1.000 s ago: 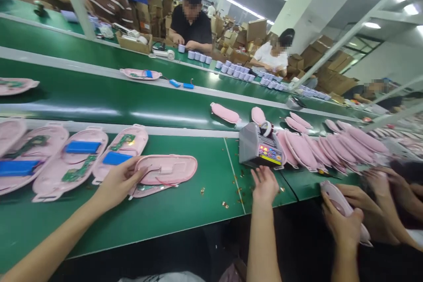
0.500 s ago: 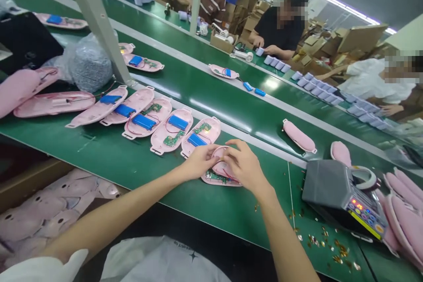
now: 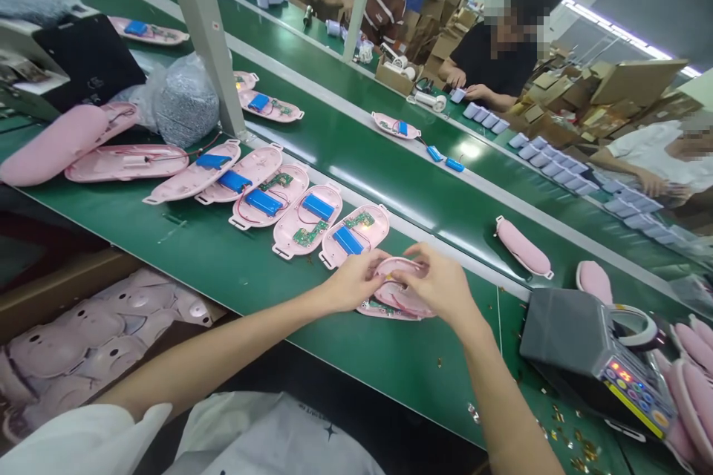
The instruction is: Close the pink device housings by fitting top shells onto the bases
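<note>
Both my hands grip the rim of a pink plastic shell at the bench's front edge. My left hand pinches its left side, thumb inward and fingers bent. On the right, my right hand curls over the far edge, its thumb reaching inside. Below this shell lies another pink half with a green circuit board, partly covered. A thin red wire shows near the right side. Just left is an open pink shell with a blue battery and a circuit board.
More open shells line the bench to the left. A grey tape dispenser stands right, with small gold scraps before it. A metal post rises at left. Behind runs a green conveyor; co-workers sit beyond it.
The view has swung left, so the scene sits further right in the picture. Between my hands, the upper pink shell is tipped flatter over the lower half.
</note>
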The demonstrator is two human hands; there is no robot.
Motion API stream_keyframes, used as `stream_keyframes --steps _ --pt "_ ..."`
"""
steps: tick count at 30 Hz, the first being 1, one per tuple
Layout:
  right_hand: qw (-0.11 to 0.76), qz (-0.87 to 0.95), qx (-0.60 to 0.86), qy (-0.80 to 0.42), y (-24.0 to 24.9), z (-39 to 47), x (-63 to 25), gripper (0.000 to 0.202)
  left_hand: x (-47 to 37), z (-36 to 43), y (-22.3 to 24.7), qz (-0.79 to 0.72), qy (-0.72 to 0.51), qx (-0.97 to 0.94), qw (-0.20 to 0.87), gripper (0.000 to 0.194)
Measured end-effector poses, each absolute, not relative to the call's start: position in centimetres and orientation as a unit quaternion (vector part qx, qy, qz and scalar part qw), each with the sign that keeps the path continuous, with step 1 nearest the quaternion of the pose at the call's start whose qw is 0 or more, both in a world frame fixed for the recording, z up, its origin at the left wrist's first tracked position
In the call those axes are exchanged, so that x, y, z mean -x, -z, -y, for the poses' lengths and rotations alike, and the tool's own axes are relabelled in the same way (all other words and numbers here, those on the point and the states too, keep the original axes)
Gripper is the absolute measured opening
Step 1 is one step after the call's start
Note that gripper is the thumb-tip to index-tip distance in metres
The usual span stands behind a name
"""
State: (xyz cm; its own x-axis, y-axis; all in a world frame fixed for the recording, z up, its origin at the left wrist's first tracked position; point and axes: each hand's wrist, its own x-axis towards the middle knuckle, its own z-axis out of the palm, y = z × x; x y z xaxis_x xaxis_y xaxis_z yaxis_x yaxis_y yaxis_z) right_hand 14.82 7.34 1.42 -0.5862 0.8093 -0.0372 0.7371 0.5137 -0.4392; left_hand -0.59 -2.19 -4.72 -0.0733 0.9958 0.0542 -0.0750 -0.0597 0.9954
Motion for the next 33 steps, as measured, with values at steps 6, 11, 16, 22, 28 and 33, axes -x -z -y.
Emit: stream_keyframes --steps 6,11,16,22,28,33 --pt "0.084 0.872 0.368 -0.312 -1.2 -6.6 -15.8 0.025 0.1 2.2 4.2 -0.535 -0.513 -0.508 0.439 0.031" --pt "0.066 0.855 0.323 -0.399 -0.6 -6.0 -18.1 0.041 -0.8 2.7 4.2 -0.5 -0.494 -0.568 0.429 0.028" --pt "0.101 0.869 0.331 -0.355 -0.9 -6.2 -20.5 0.033 -1.2 2.5 4.7 -0.568 -0.506 -0.536 0.365 0.018" --pt "0.306 0.931 0.194 -0.047 1.8 -6.0 -19.7 0.036 0.9 3.6 3.1 -0.532 -0.461 -0.639 0.311 0.01" --pt "0.294 0.943 0.153 0.005 5.9 -3.1 -21.0 0.052 1.2 2.5 -1.6 -0.585 -0.133 -0.758 0.257 0.047" --pt "0.439 0.846 0.299 -0.035 7.5 1.9 -26.2 0.057 -2.2 -1.2 -2.2 -0.593 0.031 -0.764 0.252 0.069"
